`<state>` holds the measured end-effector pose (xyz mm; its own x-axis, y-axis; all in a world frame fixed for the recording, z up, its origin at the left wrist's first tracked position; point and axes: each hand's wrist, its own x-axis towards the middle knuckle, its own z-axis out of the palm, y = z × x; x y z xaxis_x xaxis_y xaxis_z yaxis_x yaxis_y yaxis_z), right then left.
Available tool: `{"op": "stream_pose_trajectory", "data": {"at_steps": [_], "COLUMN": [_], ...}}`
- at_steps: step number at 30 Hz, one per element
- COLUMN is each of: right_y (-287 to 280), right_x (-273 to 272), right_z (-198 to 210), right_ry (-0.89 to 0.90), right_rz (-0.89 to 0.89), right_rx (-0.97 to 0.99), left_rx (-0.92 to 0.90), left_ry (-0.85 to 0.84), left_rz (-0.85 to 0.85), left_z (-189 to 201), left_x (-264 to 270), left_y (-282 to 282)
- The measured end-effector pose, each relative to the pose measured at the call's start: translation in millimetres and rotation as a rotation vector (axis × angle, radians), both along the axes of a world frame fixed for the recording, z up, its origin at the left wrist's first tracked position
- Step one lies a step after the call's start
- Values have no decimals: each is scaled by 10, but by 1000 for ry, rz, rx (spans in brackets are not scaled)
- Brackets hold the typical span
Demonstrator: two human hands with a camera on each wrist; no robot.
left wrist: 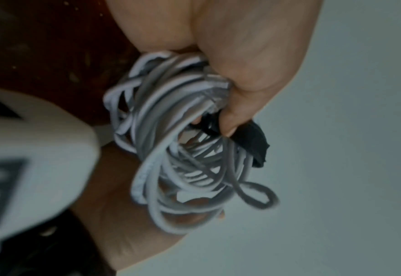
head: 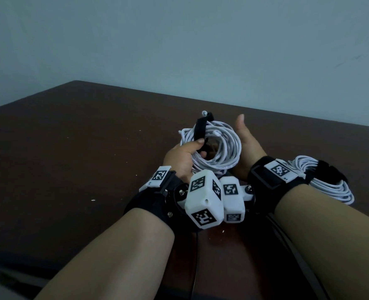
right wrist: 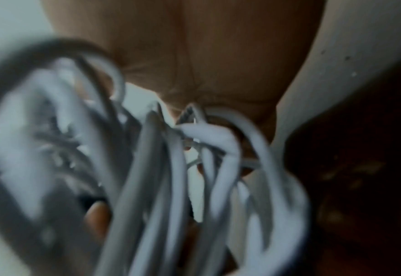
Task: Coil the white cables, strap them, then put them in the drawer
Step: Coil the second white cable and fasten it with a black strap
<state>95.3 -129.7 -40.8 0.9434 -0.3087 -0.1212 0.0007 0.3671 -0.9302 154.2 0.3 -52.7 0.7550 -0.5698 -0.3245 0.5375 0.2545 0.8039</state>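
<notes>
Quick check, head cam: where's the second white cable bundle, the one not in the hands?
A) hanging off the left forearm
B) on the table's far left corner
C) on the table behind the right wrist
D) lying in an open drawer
C: the strapped bundle lies on the table just behind the right wrist, while both hands hold the coil.

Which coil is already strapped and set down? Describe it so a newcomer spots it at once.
On the dark brown table, look to the right, just behind the right hand's wrist. There a finished white coil lies flat on the tabletop with a black strap closed around it. The held coil, between both hands, has its black strap still loose.
</notes>
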Motion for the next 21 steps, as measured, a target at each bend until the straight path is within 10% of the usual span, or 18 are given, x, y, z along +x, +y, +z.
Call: {"op": "stream_pose_trajectory", "data": {"at_steps": [7,21], "right_y": [155,473], "right_x": [-20,50], "right_z": [159,434], "right_ry": [-90,398], "right_rz": [-517,-144], "right_rx": [-675,-1862], "left_rx": [-10,72], "left_ry": [65,-27], "left_rz": [152,224], "left_z": [-14,4], "left_x": [47,28], "left_y": [37,26]}}
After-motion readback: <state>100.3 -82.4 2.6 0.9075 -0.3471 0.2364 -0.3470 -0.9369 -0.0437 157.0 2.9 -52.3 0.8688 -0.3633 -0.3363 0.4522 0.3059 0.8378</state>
